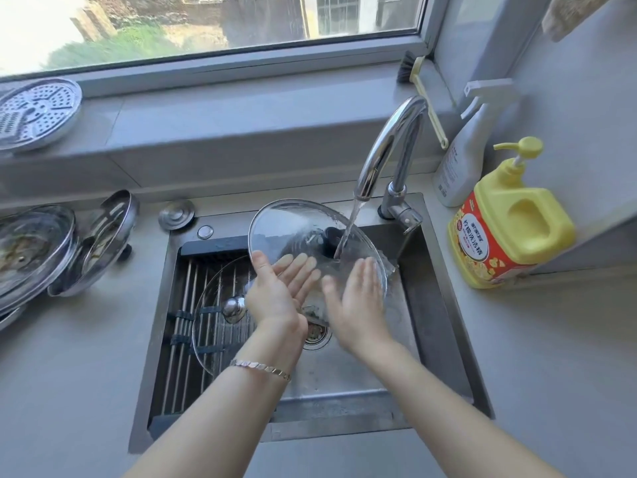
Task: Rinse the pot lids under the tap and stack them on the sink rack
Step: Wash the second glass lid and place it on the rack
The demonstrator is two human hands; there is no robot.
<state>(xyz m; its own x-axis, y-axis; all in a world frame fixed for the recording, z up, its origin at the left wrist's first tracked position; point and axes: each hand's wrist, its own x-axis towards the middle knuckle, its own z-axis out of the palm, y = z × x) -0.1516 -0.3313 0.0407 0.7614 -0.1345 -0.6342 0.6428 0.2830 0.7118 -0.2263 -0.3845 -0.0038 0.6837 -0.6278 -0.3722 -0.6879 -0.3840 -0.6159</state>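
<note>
Two hands share one glass lid (293,225): the fingers (300,262) of my left hand (275,298) lie straight and slightly apart behind the glass, thumb hooked over its rim to grip it, while my right hand (355,298) presses flat on the near face, fingers together. It tilts under the running tap (389,139), over the steel sink (437,305). A second lid (213,326) lies on the sink rack (182,305) at left. Dirty lids (34,250) lean on the grey worktop (69,374); a yellow soap bottle (510,232) stands at right, below the window (206,25)
</note>
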